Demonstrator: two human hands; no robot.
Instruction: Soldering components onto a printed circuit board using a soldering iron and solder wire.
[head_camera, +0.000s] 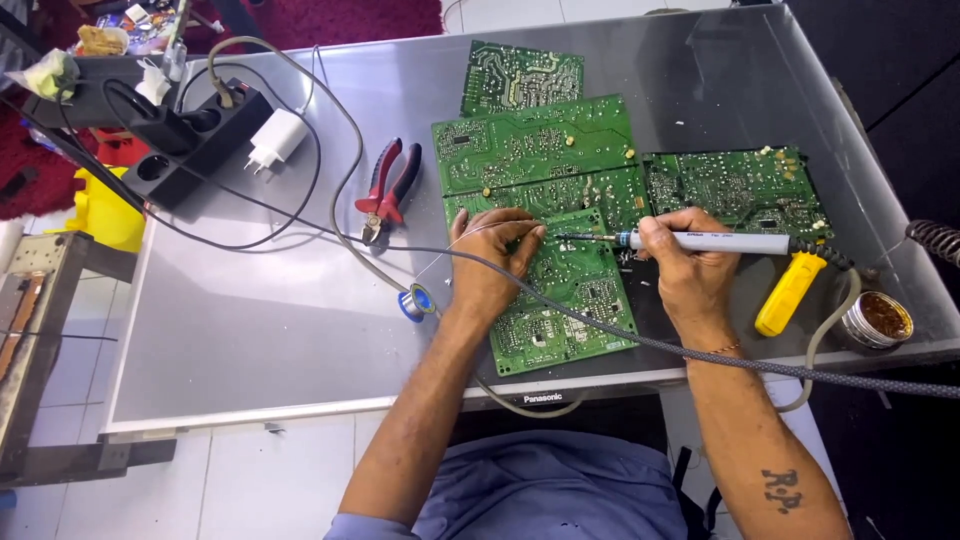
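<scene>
**Operator:** Soldering iron (700, 241): I see it held in my right hand (690, 265), fingers wrapped round the pale barrel, which lies near level. Its tip points away from the grip toward my left hand (490, 262) and meets the green circuit board (575, 300) just short of that hand's fingertips.

**Checker:** State of the left hand?

**Operator:** Pinched narrow on a thin solder wire (440, 262), palm resting on the same board. The wire runs back from the pinch to a small blue solder spool (415, 301) just outside the wrist.

**Checker:** Surroundings?

**Operator:** Further green boards (535, 140) lie beyond both grips. Red-handled pliers (388, 190) sit outward of the left hand. A yellow-handled tool (787, 294) lies just outside the right hand, under the iron's rear end, and a round flux tin (880, 320) stands farther out. A black power strip (195, 135) sits far beyond the left grip on the grey table (250, 320).
</scene>
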